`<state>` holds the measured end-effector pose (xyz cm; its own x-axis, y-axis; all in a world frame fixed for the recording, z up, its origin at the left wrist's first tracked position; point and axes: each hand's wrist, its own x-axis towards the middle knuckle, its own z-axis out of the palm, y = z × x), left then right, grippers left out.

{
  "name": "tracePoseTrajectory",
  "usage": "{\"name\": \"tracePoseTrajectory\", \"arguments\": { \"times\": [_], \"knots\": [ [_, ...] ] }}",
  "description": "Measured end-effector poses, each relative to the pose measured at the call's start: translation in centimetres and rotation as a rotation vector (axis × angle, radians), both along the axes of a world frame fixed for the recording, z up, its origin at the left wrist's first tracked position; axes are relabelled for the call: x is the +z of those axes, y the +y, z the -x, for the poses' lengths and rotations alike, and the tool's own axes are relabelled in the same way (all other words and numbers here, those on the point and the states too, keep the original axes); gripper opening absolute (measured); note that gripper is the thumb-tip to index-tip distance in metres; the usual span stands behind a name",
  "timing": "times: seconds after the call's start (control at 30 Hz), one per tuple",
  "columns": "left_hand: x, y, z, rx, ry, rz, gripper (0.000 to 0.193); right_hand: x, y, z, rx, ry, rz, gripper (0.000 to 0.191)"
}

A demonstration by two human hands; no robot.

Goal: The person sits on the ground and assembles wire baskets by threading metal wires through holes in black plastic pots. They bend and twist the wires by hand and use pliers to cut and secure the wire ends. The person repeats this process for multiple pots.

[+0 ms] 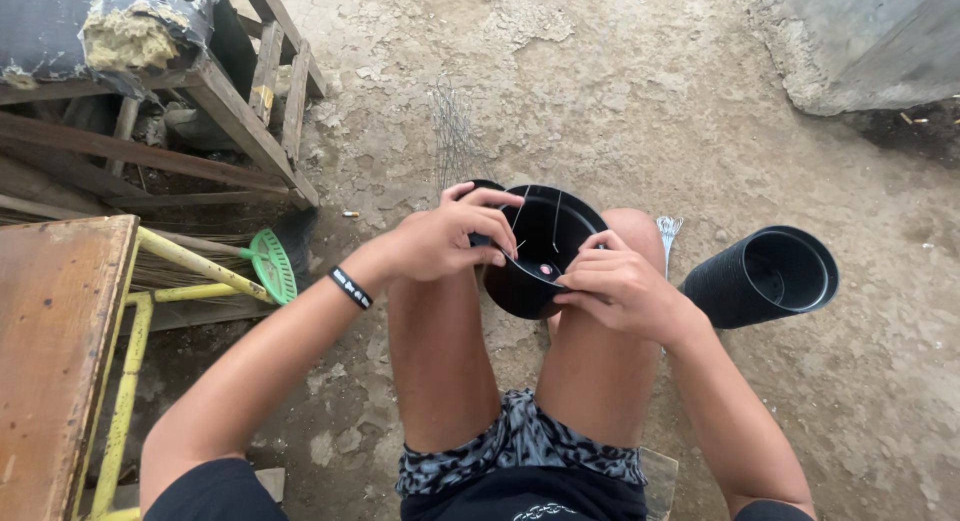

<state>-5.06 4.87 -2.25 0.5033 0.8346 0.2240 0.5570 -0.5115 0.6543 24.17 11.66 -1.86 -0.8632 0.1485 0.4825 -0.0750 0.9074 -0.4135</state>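
Two hands are working one black pot, which we are steadying between our knees. At far left a wooden tabletop is standing beside a yellow frame and a green broom head. Our left hand is curling its fingers over the pot's rim. Our right hand is pinching thin wire at the near rim. Further right, stacked pots are lying on the dirt floor.

Cracked dirt floor, wooden frame, brown table, daylight.
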Motion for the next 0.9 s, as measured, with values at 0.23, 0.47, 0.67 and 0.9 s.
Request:
{"name": "tracePoseTrajectory", "arguments": {
  "times": [0.23,0.47,0.67,0.9],
  "knots": [
    [-0.8,-1.5,-2.1,0.103,-0.244,-0.100,0.006,-0.2,1.7,-0.9,-0.065,-0.035,0.030,0.012],
    [-1.5,-2.4,-3.9,0.271,-0.254,-0.243,0.005,1.4,1.3,-0.3,-0.185,0.018,0.024,0.024],
    [-1.6,-3.3,-5.3,0.380,-0.221,-0.300,0.010,3.3,-0.1,2.0,-0.214,0.103,0.360,0.023],
    [-1.7,-4.0,-5.4,0.399,-0.307,-0.280,0.018,4.6,-1.6,3.9,-0.300,0.078,0.200,0.003]
  ]
}}
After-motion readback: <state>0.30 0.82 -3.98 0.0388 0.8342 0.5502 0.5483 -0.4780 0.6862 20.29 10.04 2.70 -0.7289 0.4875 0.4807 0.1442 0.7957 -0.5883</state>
